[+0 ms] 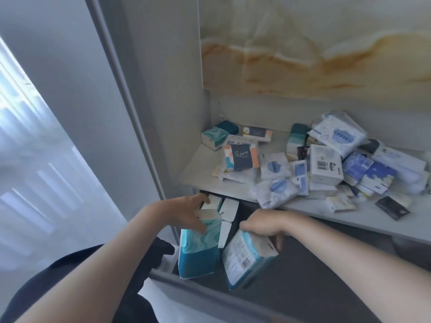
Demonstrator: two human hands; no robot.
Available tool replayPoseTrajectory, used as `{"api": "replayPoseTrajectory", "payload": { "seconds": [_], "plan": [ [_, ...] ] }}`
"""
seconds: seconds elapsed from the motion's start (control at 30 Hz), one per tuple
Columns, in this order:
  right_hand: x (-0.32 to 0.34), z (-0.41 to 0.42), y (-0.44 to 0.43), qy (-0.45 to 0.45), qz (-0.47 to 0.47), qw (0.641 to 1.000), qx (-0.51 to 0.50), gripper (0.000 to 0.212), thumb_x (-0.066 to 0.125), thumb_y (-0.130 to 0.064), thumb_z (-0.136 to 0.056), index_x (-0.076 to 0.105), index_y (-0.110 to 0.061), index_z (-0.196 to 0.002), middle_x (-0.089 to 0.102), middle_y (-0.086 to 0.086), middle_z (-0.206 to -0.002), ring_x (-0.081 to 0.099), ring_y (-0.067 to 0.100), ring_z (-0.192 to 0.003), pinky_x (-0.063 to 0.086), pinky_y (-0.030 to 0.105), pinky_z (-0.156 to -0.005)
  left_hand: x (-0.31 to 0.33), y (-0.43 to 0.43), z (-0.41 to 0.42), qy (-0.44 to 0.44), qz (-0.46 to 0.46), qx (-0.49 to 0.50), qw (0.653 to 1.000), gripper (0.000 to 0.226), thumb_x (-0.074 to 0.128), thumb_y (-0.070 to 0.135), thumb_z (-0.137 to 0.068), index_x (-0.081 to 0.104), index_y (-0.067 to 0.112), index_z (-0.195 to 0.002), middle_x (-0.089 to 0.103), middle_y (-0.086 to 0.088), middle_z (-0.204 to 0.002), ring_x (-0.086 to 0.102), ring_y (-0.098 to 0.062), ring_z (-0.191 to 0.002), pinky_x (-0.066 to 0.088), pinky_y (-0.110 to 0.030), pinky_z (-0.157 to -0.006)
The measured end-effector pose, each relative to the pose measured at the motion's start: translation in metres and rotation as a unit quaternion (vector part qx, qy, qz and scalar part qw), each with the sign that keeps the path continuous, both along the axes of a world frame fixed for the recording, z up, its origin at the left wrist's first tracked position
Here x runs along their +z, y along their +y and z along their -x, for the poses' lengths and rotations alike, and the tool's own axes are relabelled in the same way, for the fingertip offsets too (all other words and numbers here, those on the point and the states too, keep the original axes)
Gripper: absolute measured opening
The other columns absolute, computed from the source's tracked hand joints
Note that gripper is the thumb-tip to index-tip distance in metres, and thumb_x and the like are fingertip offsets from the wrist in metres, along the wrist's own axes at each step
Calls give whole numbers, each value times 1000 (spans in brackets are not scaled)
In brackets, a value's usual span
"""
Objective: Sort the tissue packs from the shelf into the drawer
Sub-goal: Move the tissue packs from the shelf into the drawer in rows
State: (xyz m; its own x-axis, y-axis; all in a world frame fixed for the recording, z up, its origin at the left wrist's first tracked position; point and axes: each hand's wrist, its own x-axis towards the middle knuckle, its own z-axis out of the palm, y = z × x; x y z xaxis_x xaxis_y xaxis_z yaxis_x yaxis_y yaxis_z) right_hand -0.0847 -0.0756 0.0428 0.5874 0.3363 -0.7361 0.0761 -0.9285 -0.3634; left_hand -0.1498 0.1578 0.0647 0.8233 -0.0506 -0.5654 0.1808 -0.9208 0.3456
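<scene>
Teal tissue pack (198, 255) clamped by my left hand (184, 213), fingers over its top. Right hand (263, 226) grips barcoded pack (245, 259) (fingertips mostly hidden).

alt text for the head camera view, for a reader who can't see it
A person's left hand and right hand each grip a tissue pack in an open dark drawer: a teal wave-patterned pack on the left, a barcode pack on the right. White packs stand at the drawer's back, and a loose pile of tissue packs lies on the shelf above.
</scene>
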Motion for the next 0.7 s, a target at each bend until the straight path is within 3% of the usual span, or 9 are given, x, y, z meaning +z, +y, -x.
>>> {"api": "replayPoseTrajectory", "payload": {
  "seconds": [0.1, 0.17, 0.27, 0.43, 0.5, 0.57, 0.7],
  "plan": [
    [-16, 7, 15, -12, -4, 998, 60, 40, 47, -51, -85, 61, -15, -93, 59, 5, -95, 64, 32, -81, 57, 39, -60, -7, -1, 3, 16, -70, -19, 997, 54, 62, 50, -77, 49, 29, -125, 58, 3, -116, 58, -20, -101, 52, -36, -85],
    [-26, 10, 25, -48, -22, 996, 76, 35, 45, -51, -85, 51, -18, -74, 53, 3, -80, 56, 26, -73, 46, 34, -64, -10, -4, 2, 15, -84, -7, 996, 58, 61, 55, -73, 50, 26, -123, 59, 4, -109, 59, -18, -97, 53, -34, -81],
    [-36, 10, 38, -64, -60, 996, 32, 37, 46, -50, -86, 48, -19, -67, 52, 4, -74, 51, 24, -67, 41, 31, -59, -11, -7, -1, 2, -105, 2, 995, 64, 64, 57, -70, 49, 25, -123, 58, 5, -107, 59, -18, -94, 53, -34, -79],
    [-53, 21, 52, -52, -20, 998, 7, 58, 49, -61, -88, 63, -7, -103, 64, 12, -106, 70, 32, -81, 53, 31, -62, -4, 0, -6, 6, -127, 17, 992, 61, 66, 53, -72, 52, 20, -122, 58, 2, -107, 58, -20, -95, 53, -32, -80],
    [-66, 35, 57, 6, -36, 998, -51, 74, 53, -65, -87, 55, -2, -125, 55, 16, -126, 70, 37, -79, 61, 38, -62, 1, 6, -7, 10, -131, 20, 991, 59, 68, 52, -73, 52, 19, -119, 58, 1, -106, 58, -20, -95, 51, -32, -80],
    [-79, 49, 62, 84, -97, 986, -108, 76, 58, -56, -91, 45, 3, -137, 48, 15, -131, 67, 37, -92, 62, 46, -66, 6, 12, -8, 3, -135, 17, 991, 60, 70, 51, -72, 51, 20, -119, 59, 2, -107, 58, -19, -95, 51, -32, -78],
    [-89, 52, 62, 166, -172, 963, -124, 67, 57, -29, -98, 20, -10, -151, 48, 14, -139, 66, 27, -107, 60, 40, -77, 10, 22, -9, -28, -112, 21, 993, 54, 72, 46, -72, 51, 25, -117, 60, 5, -103, 59, -17, -92, 52, -30, -75]
  ]
}}
